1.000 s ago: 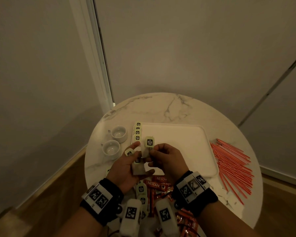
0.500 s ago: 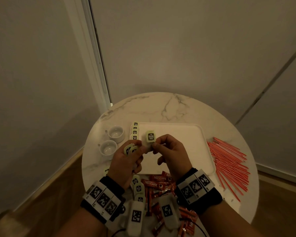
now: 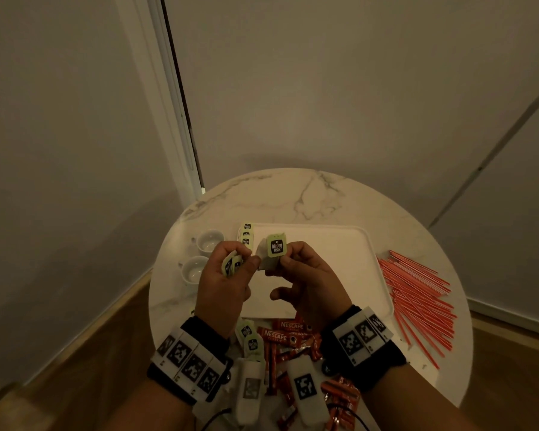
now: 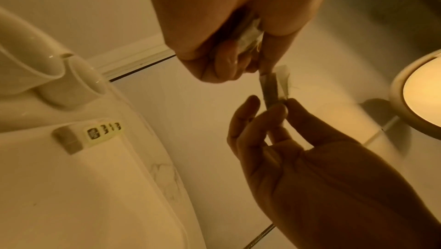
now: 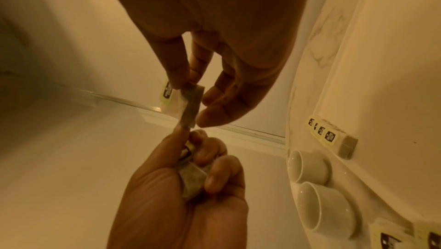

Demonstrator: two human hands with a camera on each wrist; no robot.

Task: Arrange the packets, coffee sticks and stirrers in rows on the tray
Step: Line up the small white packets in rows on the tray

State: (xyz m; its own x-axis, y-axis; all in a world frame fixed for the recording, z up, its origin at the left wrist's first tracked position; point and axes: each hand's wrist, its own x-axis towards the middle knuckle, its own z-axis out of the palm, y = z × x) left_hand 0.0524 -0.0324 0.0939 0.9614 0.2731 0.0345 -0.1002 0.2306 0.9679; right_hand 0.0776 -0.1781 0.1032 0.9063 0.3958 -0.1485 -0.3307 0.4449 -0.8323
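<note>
In the head view my left hand (image 3: 240, 262) grips a small bundle of green-tagged tea packets (image 3: 231, 265) above the near left part of the white tray (image 3: 339, 262). My right hand (image 3: 280, 262) pinches a single tea packet (image 3: 276, 247) right beside it. In the right wrist view the left thumb touches that single packet (image 5: 190, 102) at its lower end. A short row of tea packets (image 3: 246, 234) lies along the tray's far left edge. Red coffee sticks (image 3: 280, 334) and more tea packets (image 3: 249, 337) lie near me, partly hidden by my wrists. Red stirrers (image 3: 417, 300) lie right of the tray.
Two small white cups (image 3: 210, 241) (image 3: 195, 270) stand left of the tray on the round marble table (image 3: 308, 194). Walls close in behind the table, with wood floor on both sides below.
My left hand has turned from palm up to curled round its bundle. Both hands have lifted slightly toward the tray's far left. The right hand keeps its pinch on the single packet.
</note>
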